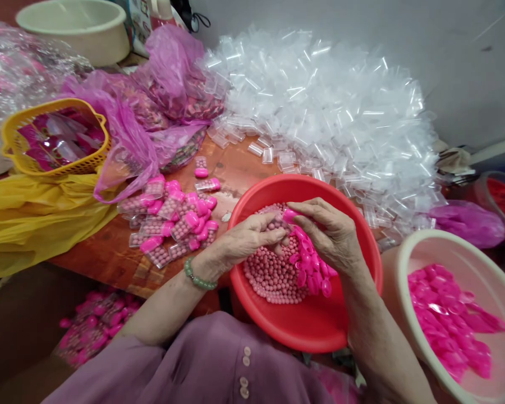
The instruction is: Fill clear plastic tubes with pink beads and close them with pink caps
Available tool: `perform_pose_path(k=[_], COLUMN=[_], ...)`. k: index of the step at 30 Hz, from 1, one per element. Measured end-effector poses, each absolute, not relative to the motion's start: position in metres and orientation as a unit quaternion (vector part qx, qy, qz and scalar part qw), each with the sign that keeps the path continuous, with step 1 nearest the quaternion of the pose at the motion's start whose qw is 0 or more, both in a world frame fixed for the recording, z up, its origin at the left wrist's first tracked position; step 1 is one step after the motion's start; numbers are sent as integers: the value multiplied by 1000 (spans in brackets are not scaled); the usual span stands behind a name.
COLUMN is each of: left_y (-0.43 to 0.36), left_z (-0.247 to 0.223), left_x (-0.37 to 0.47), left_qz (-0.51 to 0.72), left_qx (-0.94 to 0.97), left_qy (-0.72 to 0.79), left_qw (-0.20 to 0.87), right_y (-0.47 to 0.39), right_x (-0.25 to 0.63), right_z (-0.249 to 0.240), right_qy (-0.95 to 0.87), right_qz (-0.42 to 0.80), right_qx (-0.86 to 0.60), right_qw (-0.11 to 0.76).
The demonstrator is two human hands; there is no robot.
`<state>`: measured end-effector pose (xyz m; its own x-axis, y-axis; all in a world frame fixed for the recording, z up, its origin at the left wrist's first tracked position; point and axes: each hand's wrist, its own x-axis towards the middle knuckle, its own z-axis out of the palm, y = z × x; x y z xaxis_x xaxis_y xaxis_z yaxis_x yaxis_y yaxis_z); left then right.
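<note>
Over the red basin (362, 252), my left hand (246, 241) has its fingers wrapped round a small clear container of pink beads (276, 224). The fingertips of my right hand (326, 227) press a bright pink cap (290, 215) at the container's upper end. Beneath my hands the basin holds loose pink beads (269, 275) and a heap of bright pink caps (313, 266). Left of the basin, several bead-filled containers with pink caps (180, 216) lie piled on the brown table (122, 261).
Clear empty containers (324, 101) form a large heap behind the basin. A white tub (412, 247) of pink pieces stands right. At left are a yellow basket (63, 165), purple bags (130, 134) and a yellow bag (37, 213). More filled containers (96, 322) lie in a box below.
</note>
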<state>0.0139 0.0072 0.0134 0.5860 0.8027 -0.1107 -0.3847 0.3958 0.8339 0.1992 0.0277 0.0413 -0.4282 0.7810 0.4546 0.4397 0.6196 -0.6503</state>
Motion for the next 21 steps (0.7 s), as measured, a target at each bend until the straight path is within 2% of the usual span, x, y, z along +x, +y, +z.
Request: perform_pose_path(k=[8, 13, 21], left_y=[10, 9, 5], left_z=[5, 5, 7], left_x=[10, 11, 14], left_qz=[352, 406, 421], left_qx=[347, 325, 353], left_qy=[223, 215, 201], left_qw=[841, 827, 811], right_y=[32, 29, 22], right_x=[204, 204, 191], right_z=[41, 44, 41], right_qy=[-796, -768, -708], right_qz=[247, 233, 269], right_qx=[-383, -415, -468], right_qw=[398, 429, 455])
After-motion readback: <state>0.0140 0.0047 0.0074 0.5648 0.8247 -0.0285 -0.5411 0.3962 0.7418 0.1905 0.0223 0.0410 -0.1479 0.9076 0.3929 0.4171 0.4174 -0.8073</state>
